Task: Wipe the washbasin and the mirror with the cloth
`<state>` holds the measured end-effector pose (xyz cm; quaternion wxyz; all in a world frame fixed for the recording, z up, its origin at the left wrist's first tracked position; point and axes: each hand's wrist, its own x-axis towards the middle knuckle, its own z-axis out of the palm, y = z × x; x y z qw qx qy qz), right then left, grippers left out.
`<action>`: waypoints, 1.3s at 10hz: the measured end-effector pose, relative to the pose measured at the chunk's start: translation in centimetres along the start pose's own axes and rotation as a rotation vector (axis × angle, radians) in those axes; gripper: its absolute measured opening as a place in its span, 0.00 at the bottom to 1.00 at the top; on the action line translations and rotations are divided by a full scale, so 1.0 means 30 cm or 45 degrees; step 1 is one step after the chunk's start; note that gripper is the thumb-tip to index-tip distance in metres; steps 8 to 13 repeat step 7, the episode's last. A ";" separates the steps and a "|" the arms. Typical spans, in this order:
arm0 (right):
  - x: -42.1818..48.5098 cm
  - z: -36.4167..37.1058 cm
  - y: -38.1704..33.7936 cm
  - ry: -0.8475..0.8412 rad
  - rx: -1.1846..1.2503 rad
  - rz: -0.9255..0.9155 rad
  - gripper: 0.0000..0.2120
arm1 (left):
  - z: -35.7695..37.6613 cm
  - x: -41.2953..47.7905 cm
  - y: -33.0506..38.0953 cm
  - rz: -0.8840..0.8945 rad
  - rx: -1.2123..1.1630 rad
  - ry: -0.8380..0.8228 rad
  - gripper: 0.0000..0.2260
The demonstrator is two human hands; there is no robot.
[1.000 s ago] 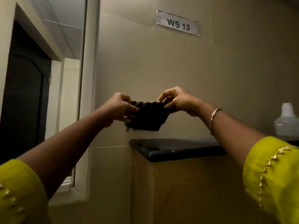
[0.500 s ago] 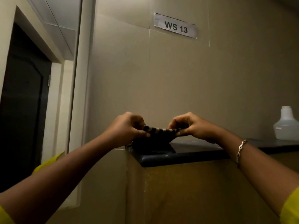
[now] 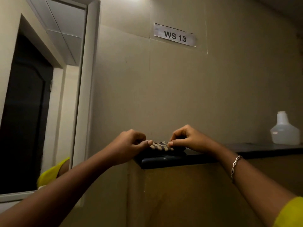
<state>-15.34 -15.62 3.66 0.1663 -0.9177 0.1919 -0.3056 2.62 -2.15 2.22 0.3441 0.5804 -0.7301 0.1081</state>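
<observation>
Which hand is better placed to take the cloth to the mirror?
Probably the left hand: it pinches the cloth and lies nearer the mirror; the right hand, also pinching it, is farther off.

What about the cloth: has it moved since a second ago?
Yes. The cloth came down: it hung above the ledge, now it lies on it, left hand and right hand pinching it.

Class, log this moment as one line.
left hand pinches cloth | right hand pinches cloth | cloth on ledge | bottle far right
</observation>
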 end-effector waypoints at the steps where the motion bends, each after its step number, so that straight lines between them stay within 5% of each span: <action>1: -0.001 0.016 -0.040 0.042 -0.085 0.039 0.05 | 0.011 -0.007 -0.004 -0.004 0.017 0.068 0.12; 4: 0.000 0.154 -0.223 0.401 -0.560 0.126 0.04 | -0.024 -0.119 -0.066 0.101 0.204 0.489 0.07; 7: -0.064 0.437 -0.411 1.090 -0.489 -0.099 0.08 | -0.197 -0.423 -0.175 0.141 0.312 0.755 0.12; 13: -0.064 0.437 -0.411 1.090 -0.489 -0.099 0.08 | -0.197 -0.423 -0.175 0.141 0.312 0.755 0.12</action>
